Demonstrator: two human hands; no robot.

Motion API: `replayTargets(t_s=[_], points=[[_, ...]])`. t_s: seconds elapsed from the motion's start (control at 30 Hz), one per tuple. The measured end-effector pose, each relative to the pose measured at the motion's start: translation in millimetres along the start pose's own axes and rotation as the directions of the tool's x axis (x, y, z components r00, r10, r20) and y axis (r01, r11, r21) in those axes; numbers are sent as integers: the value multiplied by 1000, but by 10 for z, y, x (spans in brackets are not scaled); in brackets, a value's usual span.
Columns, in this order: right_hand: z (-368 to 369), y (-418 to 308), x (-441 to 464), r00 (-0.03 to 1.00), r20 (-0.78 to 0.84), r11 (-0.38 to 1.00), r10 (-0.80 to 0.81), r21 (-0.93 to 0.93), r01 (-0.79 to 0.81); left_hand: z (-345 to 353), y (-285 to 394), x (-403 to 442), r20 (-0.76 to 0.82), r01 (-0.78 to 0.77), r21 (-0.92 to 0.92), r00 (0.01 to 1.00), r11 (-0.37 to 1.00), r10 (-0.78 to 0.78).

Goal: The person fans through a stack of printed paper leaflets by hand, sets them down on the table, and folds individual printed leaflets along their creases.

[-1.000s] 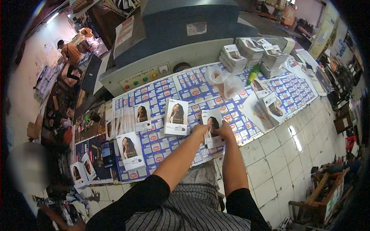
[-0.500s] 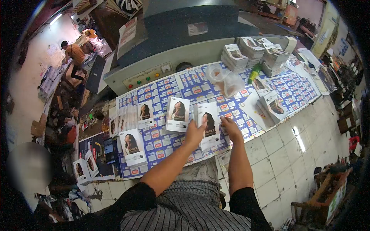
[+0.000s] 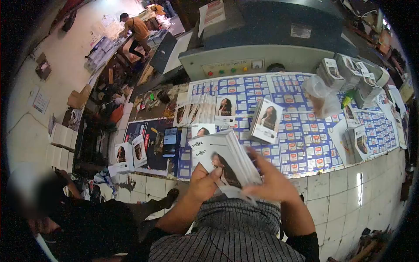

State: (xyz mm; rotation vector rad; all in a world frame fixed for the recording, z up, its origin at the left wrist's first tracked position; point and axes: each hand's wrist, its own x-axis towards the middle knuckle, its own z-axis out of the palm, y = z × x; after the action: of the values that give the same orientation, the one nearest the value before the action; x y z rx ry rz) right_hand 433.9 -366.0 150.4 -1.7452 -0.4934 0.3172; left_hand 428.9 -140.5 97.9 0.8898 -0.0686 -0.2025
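Now that the stack of printed cards (image 3: 224, 163) has left the table (image 3: 301, 159), its layers are showing unevenly above the near edge; my left hand (image 3: 201, 185) is clamping its near-left side, my right hand (image 3: 279, 185) is spreading open beside its right edge.

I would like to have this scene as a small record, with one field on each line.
left hand: holds the printed cards, thumb on the front one
right hand: at the cards' right edge; blurred, grip unclear
readable brand: SHOKZ
table cover: blue-and-white printed sheets
beyond the held cards: a separate stack and a fanned row
left side of table: phone
far right: tall stacks, plastic bag, green bottle
behind table: machine with coloured buttons
other people: one in the background, one at lower left
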Motion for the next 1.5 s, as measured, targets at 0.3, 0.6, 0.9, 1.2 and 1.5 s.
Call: replayTargets(t_s=[0.3, 0.6, 0.9, 1.2, 1.5], points=[[281, 1391, -14, 970, -217, 993, 113, -6, -117, -353, -663, 127, 2, 116, 577, 990, 808, -144], [327, 2051, -194, 908, -409, 991, 97, 124, -50, -655, -1581, 455, 214, -100, 647, 975, 756, -55], [598, 494, -32, 933, -299, 894, 199, -334, -298, -347, -660, 161, -215, 151, 515, 976, 844, -43], [887, -167, 211, 947, -173, 856, -271, -493, 155, -149, 193, -405, -126, -269, 614, 895, 742, 428], [781, -490, 452, 984, 130, 962, -124, 259, 87, -787, 401, -635, -292, 67, 156, 956, 986, -19]])
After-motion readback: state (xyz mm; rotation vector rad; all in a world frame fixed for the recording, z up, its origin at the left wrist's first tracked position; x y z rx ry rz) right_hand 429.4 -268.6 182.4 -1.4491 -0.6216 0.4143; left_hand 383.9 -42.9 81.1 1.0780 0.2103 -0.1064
